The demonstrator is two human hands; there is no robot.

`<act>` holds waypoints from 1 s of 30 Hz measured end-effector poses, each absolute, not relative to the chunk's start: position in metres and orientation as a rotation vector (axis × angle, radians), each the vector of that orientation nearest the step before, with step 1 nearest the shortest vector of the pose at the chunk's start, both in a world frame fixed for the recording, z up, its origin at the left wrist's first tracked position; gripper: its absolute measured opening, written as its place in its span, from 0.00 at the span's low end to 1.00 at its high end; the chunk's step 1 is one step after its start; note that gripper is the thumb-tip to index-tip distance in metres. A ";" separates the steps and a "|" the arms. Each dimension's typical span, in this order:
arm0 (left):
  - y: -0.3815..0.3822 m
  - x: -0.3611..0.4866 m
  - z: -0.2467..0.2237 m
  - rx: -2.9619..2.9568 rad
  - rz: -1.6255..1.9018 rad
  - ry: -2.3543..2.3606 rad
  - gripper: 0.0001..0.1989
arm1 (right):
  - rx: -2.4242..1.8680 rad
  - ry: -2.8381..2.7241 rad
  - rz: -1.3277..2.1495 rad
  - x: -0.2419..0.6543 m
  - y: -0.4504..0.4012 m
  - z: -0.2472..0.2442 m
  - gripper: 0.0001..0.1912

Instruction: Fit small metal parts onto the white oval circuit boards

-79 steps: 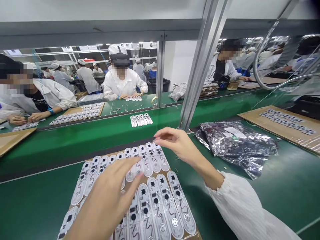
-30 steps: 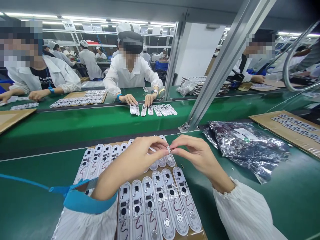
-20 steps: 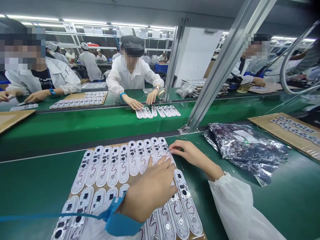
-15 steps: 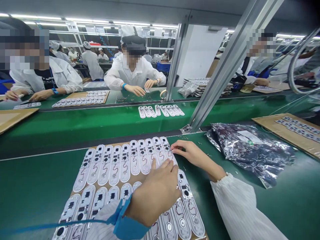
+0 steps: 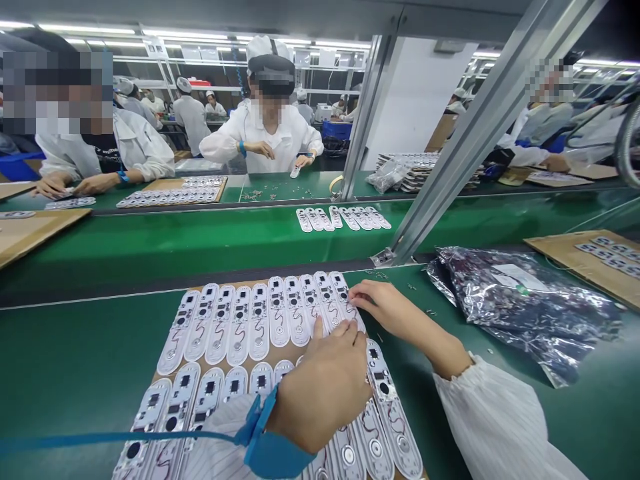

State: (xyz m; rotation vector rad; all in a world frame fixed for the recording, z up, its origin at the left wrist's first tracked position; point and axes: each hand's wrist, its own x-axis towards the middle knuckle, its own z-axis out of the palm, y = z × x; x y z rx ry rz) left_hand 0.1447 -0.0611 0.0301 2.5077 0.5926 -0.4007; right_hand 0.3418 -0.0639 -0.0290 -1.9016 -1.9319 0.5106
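In the head view my left hand (image 5: 325, 383), a blue strap around its wrist, lies palm down over the oval white panels. Its fingers are a little apart and touch the lower ends of panels at the right of the far row. My right hand (image 5: 380, 303) is closed, thumb and finger at the right edge of the last oval panel (image 5: 340, 287) in that row. The panels carry small circuit boards, red wires and round metal discs. They lie in two rows on a cardboard sheet (image 5: 235, 358). My left hand and sleeve cover part of the near row.
A shiny plastic bag (image 5: 520, 293) lies at the right, with small metal parts (image 5: 377, 274) near the metal post (image 5: 450, 153). Cardboard with panels (image 5: 590, 257) sits at the far right. More panels (image 5: 345, 219) lie on the green strip ahead. Co-workers sit across, one facing me (image 5: 273, 127).
The view has shifted, so the bench appears further right. My hands stay at the same panels. The co-worker opposite has drawn one hand back and lifted it.
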 end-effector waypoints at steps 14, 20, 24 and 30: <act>-0.059 0.143 0.031 2.507 -0.419 0.573 0.31 | -1.901 -1.871 0.519 0.342 -0.064 -0.041 0.11; -0.058 0.142 0.030 2.497 -0.403 0.566 0.29 | -1.903 -1.838 0.507 0.340 -0.066 -0.042 0.12; -0.058 0.142 0.030 2.497 -0.397 0.560 0.30 | -1.905 -1.831 0.494 0.339 -0.067 -0.042 0.12; -0.058 0.142 0.032 2.510 -0.420 0.564 0.30 | -1.909 -1.828 0.473 0.338 -0.067 -0.044 0.11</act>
